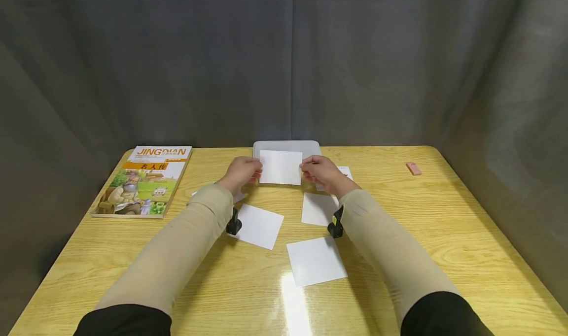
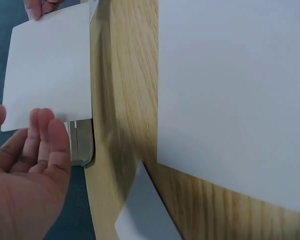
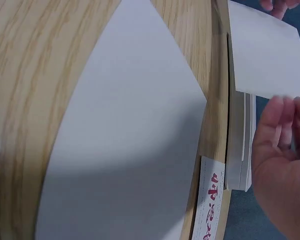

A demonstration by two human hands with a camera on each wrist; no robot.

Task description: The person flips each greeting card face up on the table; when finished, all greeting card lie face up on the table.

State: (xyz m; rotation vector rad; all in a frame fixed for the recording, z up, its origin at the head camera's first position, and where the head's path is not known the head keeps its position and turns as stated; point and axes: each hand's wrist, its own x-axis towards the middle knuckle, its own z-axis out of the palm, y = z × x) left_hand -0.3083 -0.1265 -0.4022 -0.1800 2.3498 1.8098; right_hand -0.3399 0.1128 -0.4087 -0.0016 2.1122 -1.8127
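Both hands hold a blank white card (image 1: 281, 167) upright above the far part of the table, its face toward the head camera. The left hand (image 1: 241, 172) grips its left edge, and the right hand (image 1: 326, 172) pinches the right edge. In the left wrist view, the left fingertips (image 2: 44, 116) overlap the card's near edge while the thumb shows at its corner. The right wrist view has the right fingertips (image 3: 282, 102) right at the edge. Below lie white cards: one (image 1: 259, 226) near the left wrist, another (image 1: 317, 262) nearer, a third (image 1: 318, 208) by the right wrist.
A pale flat box (image 1: 286, 145) stands at the back edge, partly behind the held card. Beside the right hand lies a card with red print (image 1: 344, 171). A thick illustrated book (image 1: 146, 183) is at the left, a small pink block (image 1: 413, 168) at the right.
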